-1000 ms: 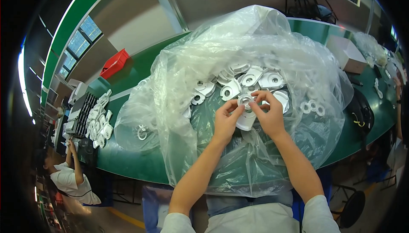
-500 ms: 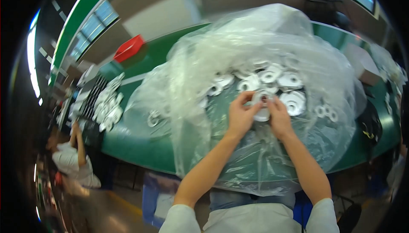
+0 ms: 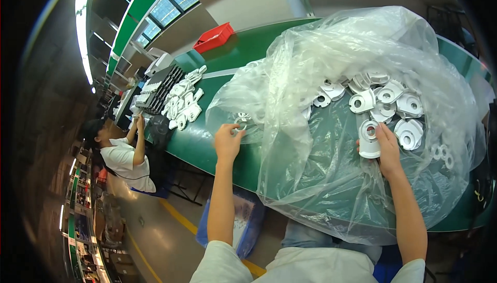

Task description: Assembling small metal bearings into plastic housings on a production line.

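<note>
My right hand (image 3: pixel 389 151) is closed around a white plastic part (image 3: pixel 369 139), a rounded plate with a round hole at its top end. Out to the left, my left hand (image 3: pixel 228 142) has thumb and forefinger closed on a thin white ring (image 3: pixel 240 124), beside other small rings (image 3: pixel 242 115) on the clear plastic sheet (image 3: pixel 290 127). More white holed parts (image 3: pixel 409 106) lie heaped beyond my right hand. Several small white rings (image 3: pixel 442 153) sit to the right of it, partly veiled by the plastic.
The crumpled sheet covers much of the green table (image 3: pixel 194 158). Farther left are a pile of white parts (image 3: pixel 184 99), dark stacked trays (image 3: pixel 163 89) and a red bin (image 3: pixel 213 38). A co-worker (image 3: pixel 124 153) works at the left. A blue crate (image 3: pixel 248 226) stands below the table edge.
My left hand has left the white part and moved left to the small rings. My right hand keeps the part. The view has swung left.
</note>
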`<control>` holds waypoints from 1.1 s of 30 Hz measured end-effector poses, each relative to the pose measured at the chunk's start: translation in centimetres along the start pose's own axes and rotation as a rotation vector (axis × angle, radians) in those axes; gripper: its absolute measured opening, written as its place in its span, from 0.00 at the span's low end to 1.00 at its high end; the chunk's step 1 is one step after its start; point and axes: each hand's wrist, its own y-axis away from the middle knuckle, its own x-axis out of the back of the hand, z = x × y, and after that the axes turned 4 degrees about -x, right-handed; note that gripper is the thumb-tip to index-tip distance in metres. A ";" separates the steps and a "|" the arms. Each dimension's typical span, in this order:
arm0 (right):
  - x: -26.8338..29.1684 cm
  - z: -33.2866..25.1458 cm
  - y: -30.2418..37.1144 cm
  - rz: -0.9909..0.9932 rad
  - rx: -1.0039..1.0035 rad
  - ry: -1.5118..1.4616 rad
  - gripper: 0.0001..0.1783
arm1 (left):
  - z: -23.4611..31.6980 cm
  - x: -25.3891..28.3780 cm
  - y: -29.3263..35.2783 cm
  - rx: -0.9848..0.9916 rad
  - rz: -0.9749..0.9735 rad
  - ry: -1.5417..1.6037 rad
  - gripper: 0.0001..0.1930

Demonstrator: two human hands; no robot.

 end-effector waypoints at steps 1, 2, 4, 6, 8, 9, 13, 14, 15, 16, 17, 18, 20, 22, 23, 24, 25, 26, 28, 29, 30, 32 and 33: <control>-0.2 -0.5 0.2 0.004 -0.013 -0.022 0.17 | -0.3 -0.7 -0.4 -0.092 -0.001 -0.058 0.11; -0.4 -0.8 0.3 0.007 -0.027 -0.044 0.17 | -0.9 -0.9 -0.4 -0.093 0.001 -0.059 0.11; -0.3 -0.7 0.3 -0.013 -0.023 -0.042 0.17 | -1.4 -1.3 -0.4 -0.018 -0.057 -0.014 0.10; -0.1 -0.7 0.6 -0.025 -0.020 -0.041 0.17 | -1.7 -1.2 -0.3 -0.027 0.018 -0.017 0.10; -0.2 -0.9 0.5 -0.030 -0.062 -0.068 0.18 | -1.4 -0.7 -0.8 -0.043 0.095 -0.017 0.09; -0.2 -0.8 0.5 -0.038 -0.065 -0.042 0.17 | -1.3 -0.1 -0.9 -0.017 0.215 0.016 0.08; 0.6 -0.3 0.0 -0.014 -0.094 -0.100 0.21 | 5.5 1.8 -0.7 -0.080 0.358 0.196 0.08; 0.7 -0.3 -0.2 -0.037 -0.108 -0.117 0.23 | 8.3 2.1 -0.1 -0.061 0.281 0.322 0.09; 0.4 -0.7 -0.2 -0.031 -0.131 -0.133 0.24 | 11.1 2.1 0.4 -0.039 0.204 0.443 0.10; 0.5 -0.8 -0.3 -0.031 -0.138 -0.132 0.26 | 13.2 1.4 0.7 -0.054 0.027 0.579 0.10; 0.3 -1.1 -0.3 -0.036 -0.173 -0.129 0.27 | 15.9 1.0 0.9 -0.086 -0.168 0.638 0.10; 0.4 -1.4 -0.2 -0.050 -0.181 -0.125 0.27 | 18.5 0.1 0.7 -0.131 -0.316 0.755 0.09; 0.0 -1.5 -0.1 -0.093 -0.185 -0.122 0.27 | 21.2 -2.7 0.6 -0.127 -0.447 0.867 0.07; 0.5 -1.6 0.2 -0.112 -0.171 -0.122 0.27 | 23.3 -6.0 0.2 -0.126 -0.527 0.968 0.08; 0.6 -1.4 0.2 -0.123 -0.166 -0.125 0.27 | 24.0 -6.8 0.2 -0.123 -0.527 0.960 0.08; 0.7 -1.2 0.1 -0.135 -0.161 -0.129 0.27 | 24.3 -7.4 0.1 -0.127 -0.530 0.967 0.08; 0.5 -1.3 0.2 -0.141 -0.168 -0.184 0.24 | 24.4 -8.0 0.3 -0.121 -0.512 0.955 0.08; 0.6 -1.2 0.2 -0.133 -0.171 -0.185 0.24 | 24.5 -8.5 0.4 -0.114 -0.494 0.939 0.08; 0.9 -1.0 -0.1 -0.171 -0.143 -0.096 0.26 | 24.7 -8.9 0.7 -0.102 -0.491 0.939 0.09; 0.8 -1.3 0.0 -0.169 -0.156 -0.105 0.24 | 24.7 -9.1 0.8 -0.116 -0.475 0.914 0.09; 0.7 -1.5 0.0 -0.168 -0.160 -0.108 0.24 | 24.6 -9.2 0.9 -0.129 -0.457 0.889 0.09; 0.6 -1.6 0.2 -0.165 -0.138 -0.133 0.17 | 24.7 -9.2 1.2 -0.139 -0.429 0.868 0.09; 0.5 -1.4 0.3 -0.166 -0.144 -0.135 0.17 | 24.8 -9.2 1.3 -0.153 -0.397 0.848 0.09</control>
